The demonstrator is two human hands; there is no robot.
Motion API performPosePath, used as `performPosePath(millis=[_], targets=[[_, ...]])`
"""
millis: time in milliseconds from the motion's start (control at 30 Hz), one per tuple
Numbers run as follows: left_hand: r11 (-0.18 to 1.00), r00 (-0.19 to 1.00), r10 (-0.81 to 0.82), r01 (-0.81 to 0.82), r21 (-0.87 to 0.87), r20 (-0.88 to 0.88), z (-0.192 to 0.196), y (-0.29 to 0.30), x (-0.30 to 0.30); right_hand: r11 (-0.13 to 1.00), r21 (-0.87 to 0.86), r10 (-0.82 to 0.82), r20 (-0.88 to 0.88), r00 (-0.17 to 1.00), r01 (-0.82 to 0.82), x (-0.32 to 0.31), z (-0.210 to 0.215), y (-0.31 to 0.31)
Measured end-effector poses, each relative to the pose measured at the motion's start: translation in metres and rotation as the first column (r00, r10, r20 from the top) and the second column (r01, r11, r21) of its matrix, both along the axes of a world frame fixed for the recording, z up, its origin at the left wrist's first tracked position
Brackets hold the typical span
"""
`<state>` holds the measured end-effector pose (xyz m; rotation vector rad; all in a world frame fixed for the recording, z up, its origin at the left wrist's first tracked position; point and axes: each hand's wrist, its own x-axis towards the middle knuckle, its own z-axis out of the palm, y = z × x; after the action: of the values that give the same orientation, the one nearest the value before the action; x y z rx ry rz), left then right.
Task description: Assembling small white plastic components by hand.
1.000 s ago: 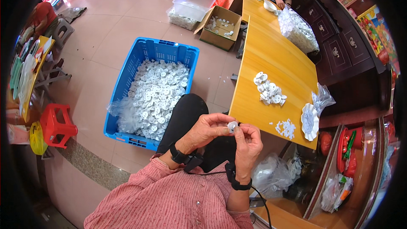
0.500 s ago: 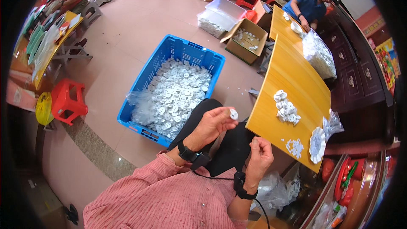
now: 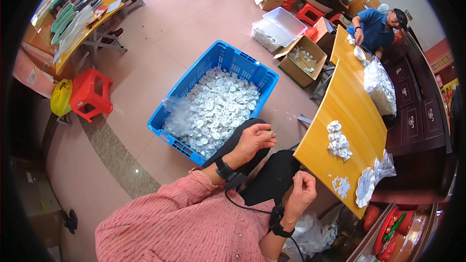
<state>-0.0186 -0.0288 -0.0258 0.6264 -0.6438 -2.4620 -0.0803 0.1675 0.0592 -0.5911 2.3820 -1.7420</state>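
My left hand [image 3: 254,141] is over my knee, near the corner of the blue crate [image 3: 158,127]. Its thumb and fingers are slightly apart, and I see no piece between them. My right hand [image 3: 303,190], beside the table's near corner, has thumb and fingertips pinched together; anything in them is too small to make out. Many white round plastic pieces with holes [image 3: 218,102] fill the crate. On the yellow wooden table [image 3: 347,111] lies a small heap of similar white pieces [image 3: 338,141]. Closer to me are small white bits [image 3: 341,187] and a white scalloped dish [image 3: 364,187].
A clear plastic bag [image 3: 384,166] lies by the dish. Farther along are a full bag of white pieces [image 3: 380,86] and a person in blue [image 3: 373,29]. A cardboard box [image 3: 301,69] and clear bin [image 3: 284,24] stand behind the crate; a red stool [image 3: 92,94] is left.
The white round piece that was in my left fingers no longer shows there. My right hand stays pinched near the table corner. The whole view has shifted slightly.
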Motion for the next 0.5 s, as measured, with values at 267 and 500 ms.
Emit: performPosePath(millis=[267, 500], targets=[[0.204, 0.855, 0.477, 0.114, -0.972, 0.201, -0.030, 0.002, -0.013, 0.999, 0.027, -0.016, -0.033, 0.999, 0.017, -0.003, -0.009, 0.014], [-0.114, 0.754, 0.555, 0.487, -0.866, 0.351, -0.041, 0.012, -0.017, 0.991, 0.085, -0.087, -0.172, 0.981, 0.103, -0.008, -0.007, 0.015]])
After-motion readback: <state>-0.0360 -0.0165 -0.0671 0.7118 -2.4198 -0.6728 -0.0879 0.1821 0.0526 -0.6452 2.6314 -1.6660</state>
